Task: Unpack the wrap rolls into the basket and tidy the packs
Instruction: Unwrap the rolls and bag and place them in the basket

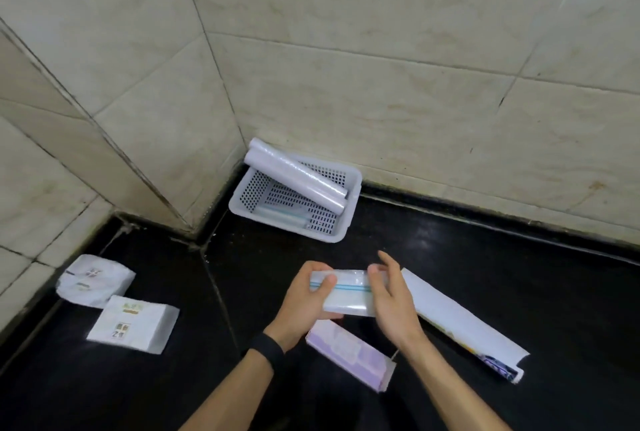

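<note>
Purple pack: lying nearest me on the black counter, beside a long white pack.
Hands: my left hand and right hand are gripping a blue-striped bag pack.
Basket: sitting in the counter's back corner, holding wrap rolls.
Risk: I'm judging the slick pack may be slipping.
</note>
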`<state>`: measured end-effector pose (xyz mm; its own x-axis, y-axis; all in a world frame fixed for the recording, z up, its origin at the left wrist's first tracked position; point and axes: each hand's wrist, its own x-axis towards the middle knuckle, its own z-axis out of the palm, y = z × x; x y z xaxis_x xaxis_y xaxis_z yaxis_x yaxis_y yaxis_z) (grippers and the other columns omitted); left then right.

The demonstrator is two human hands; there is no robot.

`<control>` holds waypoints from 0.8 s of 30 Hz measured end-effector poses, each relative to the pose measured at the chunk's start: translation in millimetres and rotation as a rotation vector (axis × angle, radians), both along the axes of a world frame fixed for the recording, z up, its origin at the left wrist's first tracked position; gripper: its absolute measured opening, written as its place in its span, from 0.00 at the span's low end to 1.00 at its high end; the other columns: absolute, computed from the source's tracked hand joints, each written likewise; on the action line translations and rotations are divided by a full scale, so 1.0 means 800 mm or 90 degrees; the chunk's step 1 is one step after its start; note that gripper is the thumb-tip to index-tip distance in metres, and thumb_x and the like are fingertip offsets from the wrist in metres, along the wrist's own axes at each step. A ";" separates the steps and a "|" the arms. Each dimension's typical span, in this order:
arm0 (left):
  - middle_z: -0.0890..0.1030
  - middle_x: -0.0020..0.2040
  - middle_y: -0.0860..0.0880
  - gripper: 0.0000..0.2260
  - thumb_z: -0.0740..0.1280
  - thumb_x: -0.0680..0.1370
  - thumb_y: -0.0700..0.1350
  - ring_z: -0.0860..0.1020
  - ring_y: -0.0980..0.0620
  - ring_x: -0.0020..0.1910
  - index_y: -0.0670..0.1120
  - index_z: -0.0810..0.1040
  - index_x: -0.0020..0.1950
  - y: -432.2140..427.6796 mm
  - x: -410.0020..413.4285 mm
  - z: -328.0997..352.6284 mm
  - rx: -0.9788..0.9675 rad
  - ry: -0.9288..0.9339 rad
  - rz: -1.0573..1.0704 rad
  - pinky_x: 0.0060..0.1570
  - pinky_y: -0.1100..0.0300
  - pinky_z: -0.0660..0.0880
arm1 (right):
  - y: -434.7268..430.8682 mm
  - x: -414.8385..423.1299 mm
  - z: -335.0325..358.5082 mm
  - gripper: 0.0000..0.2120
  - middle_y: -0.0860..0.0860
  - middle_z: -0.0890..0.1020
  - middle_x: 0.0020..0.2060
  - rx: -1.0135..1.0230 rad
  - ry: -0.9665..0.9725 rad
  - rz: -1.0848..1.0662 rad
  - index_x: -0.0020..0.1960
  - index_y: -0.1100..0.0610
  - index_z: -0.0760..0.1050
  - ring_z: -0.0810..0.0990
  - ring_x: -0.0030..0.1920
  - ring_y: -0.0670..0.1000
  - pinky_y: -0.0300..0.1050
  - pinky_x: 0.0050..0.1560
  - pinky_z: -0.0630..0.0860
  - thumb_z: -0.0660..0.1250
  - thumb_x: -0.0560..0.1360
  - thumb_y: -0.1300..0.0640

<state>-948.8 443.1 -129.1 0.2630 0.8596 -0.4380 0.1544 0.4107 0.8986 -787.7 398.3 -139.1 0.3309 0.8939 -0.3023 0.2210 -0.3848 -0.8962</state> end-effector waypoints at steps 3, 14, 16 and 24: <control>0.77 0.57 0.43 0.08 0.67 0.80 0.42 0.80 0.45 0.54 0.44 0.73 0.57 0.031 -0.024 -0.004 0.003 -0.020 0.009 0.43 0.48 0.83 | 0.036 -0.020 -0.005 0.19 0.46 0.70 0.65 0.001 -0.066 0.076 0.73 0.47 0.67 0.73 0.61 0.41 0.37 0.63 0.67 0.56 0.84 0.48; 0.79 0.53 0.46 0.06 0.69 0.79 0.42 0.81 0.47 0.51 0.45 0.77 0.55 0.186 -0.103 -0.013 0.015 -0.038 -0.045 0.43 0.46 0.83 | 0.199 -0.025 0.013 0.05 0.43 0.82 0.50 -0.125 -0.207 0.485 0.53 0.47 0.77 0.80 0.50 0.41 0.38 0.53 0.77 0.68 0.77 0.52; 0.78 0.58 0.49 0.09 0.68 0.79 0.47 0.79 0.52 0.55 0.48 0.77 0.59 0.219 -0.107 -0.018 0.052 -0.023 -0.016 0.49 0.51 0.82 | 0.232 -0.029 0.014 0.03 0.43 0.81 0.46 -0.109 -0.222 0.448 0.50 0.50 0.76 0.78 0.45 0.41 0.34 0.48 0.76 0.68 0.78 0.53; 0.38 0.80 0.48 0.30 0.48 0.83 0.60 0.38 0.49 0.79 0.49 0.42 0.80 0.285 -0.158 -0.122 0.269 0.655 -0.163 0.77 0.45 0.43 | 0.322 -0.031 -0.043 0.11 0.53 0.82 0.51 -0.234 -0.387 0.376 0.61 0.50 0.73 0.80 0.49 0.53 0.44 0.46 0.73 0.63 0.79 0.53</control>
<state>-1075.6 670.7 -227.0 0.1364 0.9623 -0.2354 0.9332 -0.0450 0.3566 -812.4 655.7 -173.5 0.0464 0.8503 -0.5242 0.8645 -0.2971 -0.4054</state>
